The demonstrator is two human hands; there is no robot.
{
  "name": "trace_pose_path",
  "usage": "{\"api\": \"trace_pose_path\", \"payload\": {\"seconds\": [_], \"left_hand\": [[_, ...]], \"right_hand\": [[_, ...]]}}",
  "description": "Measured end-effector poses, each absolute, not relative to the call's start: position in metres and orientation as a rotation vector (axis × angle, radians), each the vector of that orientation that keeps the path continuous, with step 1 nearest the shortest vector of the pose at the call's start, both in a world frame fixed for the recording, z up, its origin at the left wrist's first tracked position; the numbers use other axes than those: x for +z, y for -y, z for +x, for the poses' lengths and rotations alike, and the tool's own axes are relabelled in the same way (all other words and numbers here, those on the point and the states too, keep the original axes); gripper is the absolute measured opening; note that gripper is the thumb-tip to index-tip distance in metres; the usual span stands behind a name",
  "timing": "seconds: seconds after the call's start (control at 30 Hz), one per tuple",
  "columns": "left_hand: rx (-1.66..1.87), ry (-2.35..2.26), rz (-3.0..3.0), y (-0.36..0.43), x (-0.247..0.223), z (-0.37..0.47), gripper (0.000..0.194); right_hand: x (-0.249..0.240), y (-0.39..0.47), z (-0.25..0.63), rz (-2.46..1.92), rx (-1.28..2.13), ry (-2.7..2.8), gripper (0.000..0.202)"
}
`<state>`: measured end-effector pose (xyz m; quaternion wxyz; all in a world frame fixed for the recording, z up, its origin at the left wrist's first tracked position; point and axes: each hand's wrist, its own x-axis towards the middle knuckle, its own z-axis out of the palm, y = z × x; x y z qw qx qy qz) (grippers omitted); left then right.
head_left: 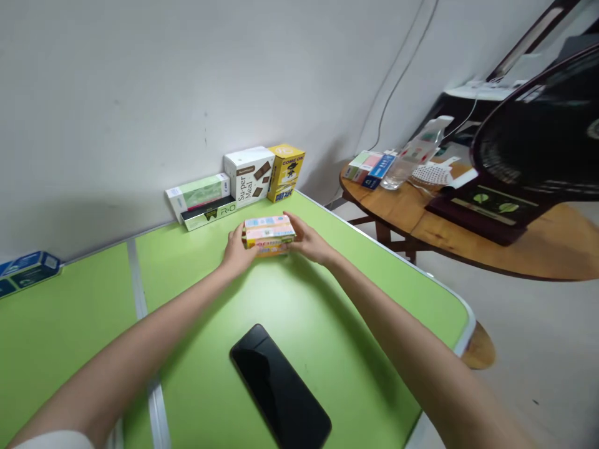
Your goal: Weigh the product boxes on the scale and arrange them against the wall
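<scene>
Hidden and cut off

Your hands cover both ends of the pink-and-yellow box [269, 236]; the blue box [28, 269] and black fan [543, 134] run past the frame's edges.

1. Even, soft indoor light; nothing is dim.
2. Faint shadows fall on the green tabletop [327, 324] beneath the forearms.
3. The black phone [279, 386] shows dull glare.
4. Wide-angle distortion bends the edges; the fan [543, 131] looks stretched and slightly soft.
</scene>
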<state>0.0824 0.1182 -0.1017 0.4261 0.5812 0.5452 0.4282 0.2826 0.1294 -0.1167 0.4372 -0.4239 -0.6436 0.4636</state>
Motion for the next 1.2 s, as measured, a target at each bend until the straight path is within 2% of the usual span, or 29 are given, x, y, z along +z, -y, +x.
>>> {"api": "trace_pose_path", "payload": {"seconds": [0.17,0.33,0.43,0.6,0.9,1.0,1.1,1.2], "left_hand": [[1.249,-1.536,1.530,-0.148,-0.126,0.123,0.057],[1.326,-1.368,1.566,-0.176,-0.151,0.146,0.077],[1.375,-1.380,1.568,-0.199,-0.160,0.151,0.086],[1.411,-1.303,1.578,-0.225,-0.170,0.151,0.086],[1.412,-1.285,1.595,-0.226,-0.175,0.150,0.089],[1.319,-1.354,1.528,-0.219,-0.161,0.148,0.093],[1.055,-1.373,1.376,-0.200,-0.142,0.130,0.095],[0.911,-1.298,1.330,-0.164,-0.128,0.088,0.090]], "right_hand": [[-0.143,-0.187,0.278,-1.323,0.757,1.416,0.042],[-0.159,-0.222,0.261,-1.538,0.412,1.303,0.022],[-0.166,-0.239,0.251,-1.558,0.353,1.208,0.023],[-0.175,-0.263,0.248,-1.548,0.448,1.024,0.020],[-0.177,-0.260,0.250,-1.411,0.508,1.170,0.014],[-0.166,-0.249,0.245,-1.485,0.608,1.183,0.030],[-0.146,-0.223,0.232,-1.535,0.733,1.264,0.047],[-0.123,-0.179,0.205,-1.511,0.834,1.402,0.046]]}}
